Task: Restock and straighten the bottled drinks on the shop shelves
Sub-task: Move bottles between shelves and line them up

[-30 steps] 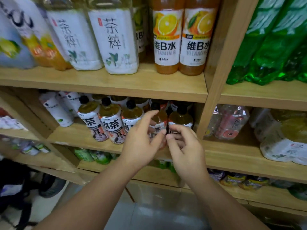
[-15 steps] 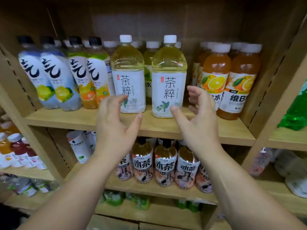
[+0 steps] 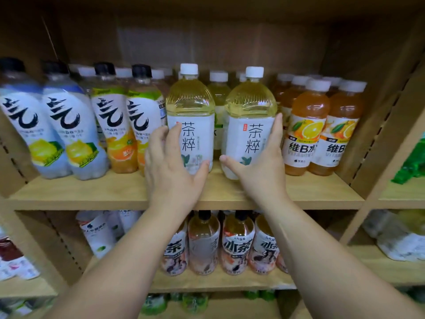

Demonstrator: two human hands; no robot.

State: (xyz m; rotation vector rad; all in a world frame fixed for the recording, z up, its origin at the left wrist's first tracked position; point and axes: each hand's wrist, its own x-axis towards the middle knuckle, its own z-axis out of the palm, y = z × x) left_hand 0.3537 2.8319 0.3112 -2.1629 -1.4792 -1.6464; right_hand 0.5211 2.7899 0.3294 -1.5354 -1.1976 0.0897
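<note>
Wooden shelf (image 3: 115, 194), loaded with upright rows: black-capped fruit-drink bottles (image 3: 69, 125) left, pale tea bottles (image 3: 190, 104) centre, orange vitamin bottles (image 3: 309, 107) right.

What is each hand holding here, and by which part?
The left hand grips the left tea bottle, the right hand the right tea bottle, each around the labelled lower body.

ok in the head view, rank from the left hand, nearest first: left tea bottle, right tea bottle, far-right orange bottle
1. left tea bottle, in the left hand
2. right tea bottle, next right
3. far-right orange bottle, farthest right
</note>
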